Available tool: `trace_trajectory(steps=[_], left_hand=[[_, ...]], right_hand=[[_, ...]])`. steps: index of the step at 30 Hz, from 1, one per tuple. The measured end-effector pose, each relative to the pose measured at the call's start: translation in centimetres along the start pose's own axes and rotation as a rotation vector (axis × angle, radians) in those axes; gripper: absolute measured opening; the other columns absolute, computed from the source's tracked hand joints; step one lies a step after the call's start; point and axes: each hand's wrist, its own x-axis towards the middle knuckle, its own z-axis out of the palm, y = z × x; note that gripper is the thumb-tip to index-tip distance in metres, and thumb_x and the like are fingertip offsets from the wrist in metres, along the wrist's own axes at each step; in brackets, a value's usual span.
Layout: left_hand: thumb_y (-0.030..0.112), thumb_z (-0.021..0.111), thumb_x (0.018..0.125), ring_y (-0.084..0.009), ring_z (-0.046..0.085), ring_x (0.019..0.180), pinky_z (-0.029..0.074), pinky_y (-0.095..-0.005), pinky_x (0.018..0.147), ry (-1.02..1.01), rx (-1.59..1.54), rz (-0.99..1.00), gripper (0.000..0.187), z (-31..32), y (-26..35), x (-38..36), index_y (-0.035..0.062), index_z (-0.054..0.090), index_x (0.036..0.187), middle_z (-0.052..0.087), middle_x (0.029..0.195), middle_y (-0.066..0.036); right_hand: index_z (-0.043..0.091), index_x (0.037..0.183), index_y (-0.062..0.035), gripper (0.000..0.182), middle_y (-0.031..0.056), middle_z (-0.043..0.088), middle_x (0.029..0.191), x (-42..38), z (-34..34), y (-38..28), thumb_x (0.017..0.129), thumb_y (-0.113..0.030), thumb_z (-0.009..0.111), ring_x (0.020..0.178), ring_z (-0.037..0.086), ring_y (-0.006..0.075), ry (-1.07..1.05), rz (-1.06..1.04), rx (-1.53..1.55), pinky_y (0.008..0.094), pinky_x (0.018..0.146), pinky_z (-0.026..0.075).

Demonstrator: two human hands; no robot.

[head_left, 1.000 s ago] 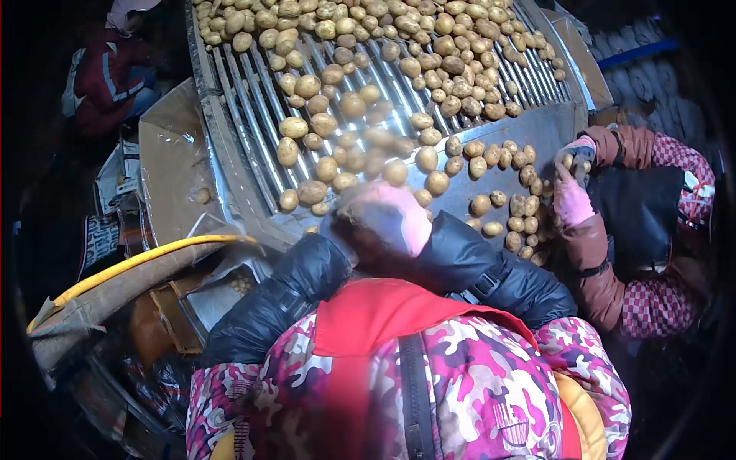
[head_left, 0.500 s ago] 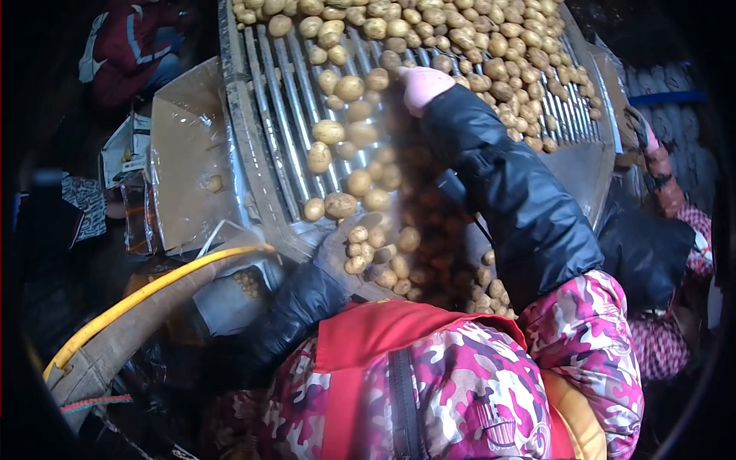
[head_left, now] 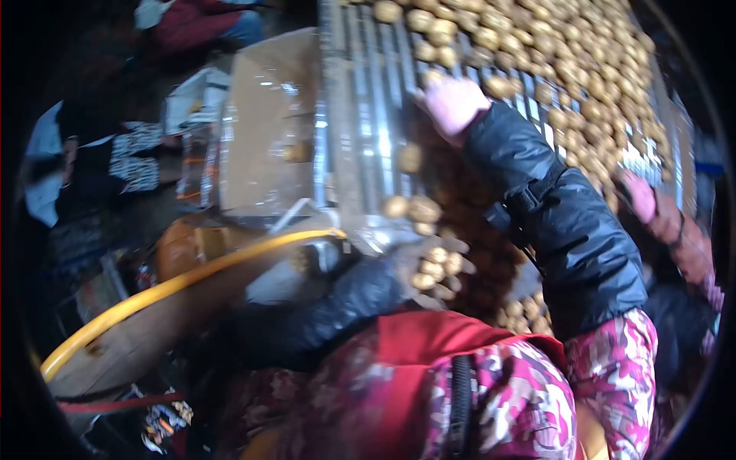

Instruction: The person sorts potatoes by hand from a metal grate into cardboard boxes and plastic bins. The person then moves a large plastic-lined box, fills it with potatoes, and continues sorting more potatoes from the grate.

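Note:
My left hand [head_left: 408, 264], in a dark glove, is cupped palm up around several small potatoes [head_left: 434, 270] near my red apron front. My right hand [head_left: 454, 109], in a pink glove, reaches over the metal roller bars [head_left: 383, 134]. A potato [head_left: 432, 77] lies right beside its far edge. Blur and the angle hide whether its fingers grip anything. Below it, a few larger potatoes [head_left: 423, 208] sit near the lower end of the bars. More potatoes [head_left: 524, 313] lie under my right sleeve, partly in shadow.
A dense heap of potatoes [head_left: 590, 69] covers the upper right of the bars. A plastic-lined carton [head_left: 268, 123] stands to the left. A yellow hose [head_left: 184, 272] curves at lower left. Another person's pink-gloved hand [head_left: 639, 195] is at right; a seated person [head_left: 195, 31] appears at upper left.
The view has shifted, so the scene sits further right. My right hand has drawn down and left across the bars, where fewer potatoes now lie. My left hand with small potatoes shows more clearly.

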Motion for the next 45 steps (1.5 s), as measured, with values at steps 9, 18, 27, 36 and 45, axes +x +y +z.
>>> trace_trajectory(steps=[9,18,27,36,45], left_hand=[[0.038,0.054,0.104,-0.0241,0.069,0.090,0.057,-0.0333,0.066,0.091,-0.013,0.099,0.049,3.8,1.4,-2.3,0.0039,0.054,0.139,0.067,0.114,-0.015],[0.028,0.054,0.106,-0.0069,0.051,0.055,0.043,-0.0193,0.040,0.221,-0.316,0.189,0.031,1.5,0.0,2.4,0.0031,0.058,0.124,0.060,0.086,-0.002],[0.024,0.055,0.102,-0.0126,0.063,0.068,0.051,-0.0187,0.050,0.344,-0.084,0.167,0.035,3.4,0.5,1.3,-0.0010,0.060,0.125,0.064,0.088,-0.003],[0.020,0.063,0.096,-0.0129,0.063,0.070,0.050,-0.0198,0.049,0.152,-0.180,0.032,0.023,5.2,1.6,0.1,0.0078,0.061,0.116,0.065,0.093,-0.003],[0.040,0.062,0.102,-0.0234,0.065,0.083,0.064,-0.0510,0.080,-0.239,-0.404,-0.013,0.042,-4.8,-1.8,4.7,0.0046,0.060,0.125,0.056,0.078,-0.002]], right_hand=[[0.073,0.107,-0.0091,0.024,0.0189,0.071,0.107,-0.2,0.7,1.0,0.098,-0.020,0.054,0.097,0.071,0.0396,0.045,0.127,0.292,0.0457,0.083,0.057],[0.073,0.110,-0.0033,0.026,0.0075,0.072,0.094,-17.8,-1.8,0.6,0.093,-0.022,0.073,0.080,0.069,0.0189,0.085,0.277,1.303,0.0327,0.073,0.055],[0.070,0.114,-0.0135,0.025,0.0097,0.068,0.113,-8.0,2.1,4.9,0.091,-0.016,0.061,0.111,0.066,0.0304,0.270,0.159,0.137,0.0435,0.097,0.051],[0.070,0.116,-0.0094,0.030,0.0149,0.070,0.104,-4.7,1.7,5.4,0.089,-0.020,0.069,0.103,0.068,0.0363,0.308,0.253,0.608,0.0452,0.089,0.056],[0.078,0.114,-0.0057,0.037,0.0172,0.075,0.119,3.4,-0.7,-1.1,0.086,-0.028,0.073,0.110,0.073,0.0303,-0.264,0.250,0.153,0.0431,0.091,0.059]])
